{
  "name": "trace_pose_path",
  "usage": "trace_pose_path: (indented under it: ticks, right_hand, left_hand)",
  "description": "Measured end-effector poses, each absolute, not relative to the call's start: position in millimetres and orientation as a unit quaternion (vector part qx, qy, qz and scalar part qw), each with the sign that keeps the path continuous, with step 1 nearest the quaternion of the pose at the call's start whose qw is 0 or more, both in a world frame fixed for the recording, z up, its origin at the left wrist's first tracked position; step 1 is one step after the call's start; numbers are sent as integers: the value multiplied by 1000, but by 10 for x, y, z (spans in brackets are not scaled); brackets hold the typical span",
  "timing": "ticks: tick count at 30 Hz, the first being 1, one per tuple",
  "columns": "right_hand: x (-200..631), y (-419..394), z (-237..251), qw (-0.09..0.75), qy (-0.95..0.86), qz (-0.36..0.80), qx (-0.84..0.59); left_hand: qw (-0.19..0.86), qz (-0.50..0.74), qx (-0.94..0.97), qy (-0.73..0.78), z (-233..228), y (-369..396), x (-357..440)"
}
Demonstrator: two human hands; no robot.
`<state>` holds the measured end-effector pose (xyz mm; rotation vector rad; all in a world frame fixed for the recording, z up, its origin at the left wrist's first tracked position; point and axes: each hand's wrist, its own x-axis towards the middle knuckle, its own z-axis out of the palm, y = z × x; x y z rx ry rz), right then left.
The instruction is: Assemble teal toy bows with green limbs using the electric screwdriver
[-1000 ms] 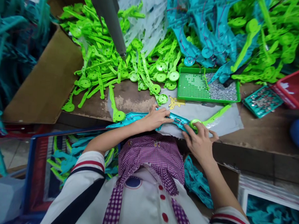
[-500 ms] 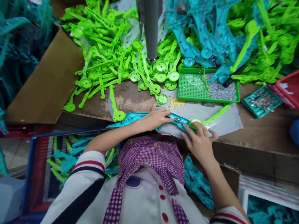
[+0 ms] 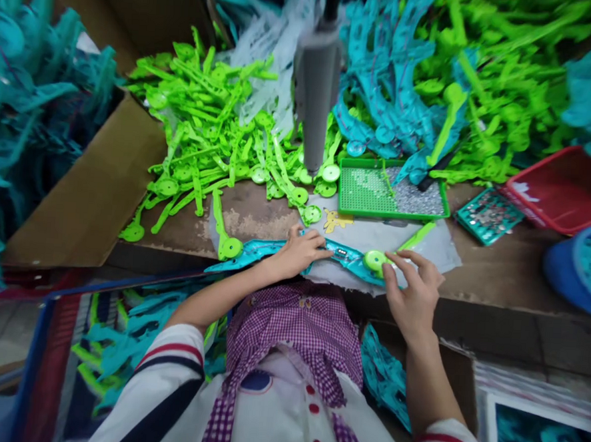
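Left fingers [image 3: 315, 241] curl over the shell [image 3: 353, 259], right fingers [image 3: 410, 271] part loosely, hold unclear, by the disc [image 3: 374, 260] at its right end; we'd keep it flat.

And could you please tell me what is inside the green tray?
In the tray, silvery bits cover the right side; a gridded surface shows on the left. Whatever lies under the bits, or behind the blue part over its back edge, cannot be seen.
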<state>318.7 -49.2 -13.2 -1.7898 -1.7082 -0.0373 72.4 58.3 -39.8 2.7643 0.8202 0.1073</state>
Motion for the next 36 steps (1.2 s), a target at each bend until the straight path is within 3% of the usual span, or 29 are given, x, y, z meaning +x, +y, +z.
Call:
trace_pose_path:
  ticks: [3, 9, 14, 19, 30, 36]
  right_hand:
    - [3167, -350, 50, 388, -655, 14, -648]
    - [3664, 292, 45, 346, -694, 34, -630]
    - [4096, 680, 151, 402, -651, 30, -644]
    - [4738, 1151, 155, 262, -605, 7, -752]
    - [6362, 1629, 684, 255, -358, -98, -893]
    - [6663, 1868, 562, 224, -291, -16, -930]
  left_hand:
    - [143, 32, 947, 286, -370, 577, 710]
    - [146, 32, 934, 323, -333, 577, 705]
    - [114, 2, 939, 324, -280, 559, 741]
    - [18, -2, 953, 302, -261, 328, 756]
    - [-55, 39, 929, 365, -423, 84, 817]
    - [-87, 98, 920, 370, -686, 88, 713]
